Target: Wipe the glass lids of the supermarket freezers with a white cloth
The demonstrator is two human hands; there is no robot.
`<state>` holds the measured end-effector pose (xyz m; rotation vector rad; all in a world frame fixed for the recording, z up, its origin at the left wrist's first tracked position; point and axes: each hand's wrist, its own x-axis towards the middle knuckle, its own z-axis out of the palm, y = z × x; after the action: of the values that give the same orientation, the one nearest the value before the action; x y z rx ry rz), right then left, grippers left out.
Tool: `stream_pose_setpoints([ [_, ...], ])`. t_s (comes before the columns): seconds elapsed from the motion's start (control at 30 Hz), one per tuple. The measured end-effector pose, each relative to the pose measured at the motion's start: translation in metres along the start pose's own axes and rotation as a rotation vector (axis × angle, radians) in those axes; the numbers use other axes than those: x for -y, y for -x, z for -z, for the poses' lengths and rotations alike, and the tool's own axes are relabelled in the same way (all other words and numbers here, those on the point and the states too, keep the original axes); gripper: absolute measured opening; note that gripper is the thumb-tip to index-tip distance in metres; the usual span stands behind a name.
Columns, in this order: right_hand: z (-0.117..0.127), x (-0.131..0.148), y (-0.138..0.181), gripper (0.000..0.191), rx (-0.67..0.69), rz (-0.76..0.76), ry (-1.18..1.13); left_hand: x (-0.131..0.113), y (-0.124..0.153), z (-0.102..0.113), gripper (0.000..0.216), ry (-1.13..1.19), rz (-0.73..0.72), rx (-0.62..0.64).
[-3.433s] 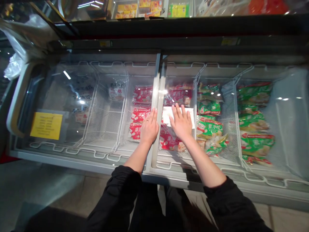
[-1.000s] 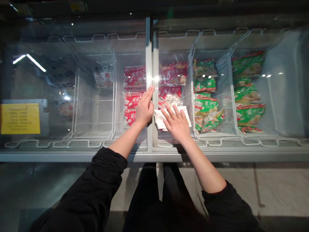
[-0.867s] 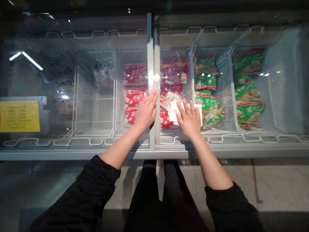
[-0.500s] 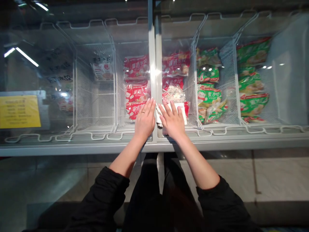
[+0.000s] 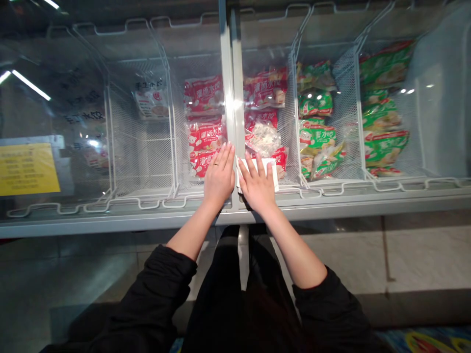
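Observation:
Under my right hand (image 5: 256, 184) lies a folded white cloth or paper wipe (image 5: 275, 182), pressed flat on the glass lid near the front edge of the chest freezer (image 5: 121, 227). The fingers of that hand are stretched out and spread. My left hand (image 5: 220, 175), with a ring on one finger, lies flat with its fingers extended, just left of the metal divider (image 5: 228, 88) between the lids. Through the glass, red dumpling bags (image 5: 203, 131) show beneath my left hand, and more red bags (image 5: 265, 88) lie beyond my right.
Green dumpling bags (image 5: 317, 135) fill wire baskets to the right, with more green bags (image 5: 385, 147) in the farther one. A yellow notice (image 5: 28, 169) is at the left. White wire basket rims (image 5: 125, 202) run along the front inside the freezer.
My right hand and the white wipe have shifted slightly left, closer to the divider. The left hand stays nearly in place. The whole view has tilted a little.

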<state>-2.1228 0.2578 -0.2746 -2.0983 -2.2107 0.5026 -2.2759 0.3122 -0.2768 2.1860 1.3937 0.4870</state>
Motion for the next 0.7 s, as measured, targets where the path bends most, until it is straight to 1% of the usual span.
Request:
stream_pose_setpoints([
  [0.07, 0.003, -0.003, 0.023, 0.06, 0.069, 0.074, 0.015, 0.0, 0.0, 0.001, 0.078, 0.002, 0.0, 0.005],
  [0.13, 0.007, -0.021, 0.043, 0.058, 0.115, 0.112, 0.04, 0.0, 0.0, 0.001, 0.077, -0.009, -0.005, -0.002],
  [0.2, 0.011, -0.045, 0.051, 0.057, 0.124, 0.098, 0.059, -0.001, 0.0, 0.002, 0.075, -0.022, -0.008, -0.011],
  [0.27, 0.011, -0.06, 0.048, 0.06, 0.09, 0.032, 0.059, -0.001, -0.001, 0.002, 0.074, -0.023, -0.007, -0.01],
  [0.3, 0.01, -0.063, 0.044, 0.061, 0.062, -0.015, 0.052, -0.001, -0.001, 0.002, 0.074, -0.02, -0.004, -0.007],
  [0.37, 0.007, -0.056, 0.034, 0.066, 0.013, -0.091, 0.033, -0.001, -0.001, 0.001, 0.074, -0.019, 0.004, -0.002],
  [0.4, 0.006, -0.048, 0.029, 0.07, 0.007, -0.099, 0.024, -0.001, -0.001, 0.001, 0.075, -0.021, 0.009, 0.0],
  [0.47, 0.006, -0.031, 0.025, 0.078, 0.043, -0.036, 0.013, 0.0, -0.001, 0.001, 0.075, -0.022, 0.015, 0.001],
  [0.53, 0.009, -0.02, 0.027, 0.08, 0.111, 0.09, 0.008, 0.0, -0.001, 0.001, 0.076, -0.015, 0.016, -0.002],
  [0.57, 0.012, -0.02, 0.03, 0.079, 0.141, 0.15, 0.007, 0.0, -0.001, 0.001, 0.076, -0.012, 0.015, -0.004],
  [0.63, 0.018, -0.029, 0.037, 0.074, 0.181, 0.234, 0.008, 0.0, 0.0, 0.001, 0.077, -0.008, 0.013, -0.007],
  [0.7, 0.022, -0.044, 0.042, 0.071, 0.202, 0.266, 0.015, 0.0, 0.0, 0.0, 0.077, -0.007, 0.012, -0.004],
])
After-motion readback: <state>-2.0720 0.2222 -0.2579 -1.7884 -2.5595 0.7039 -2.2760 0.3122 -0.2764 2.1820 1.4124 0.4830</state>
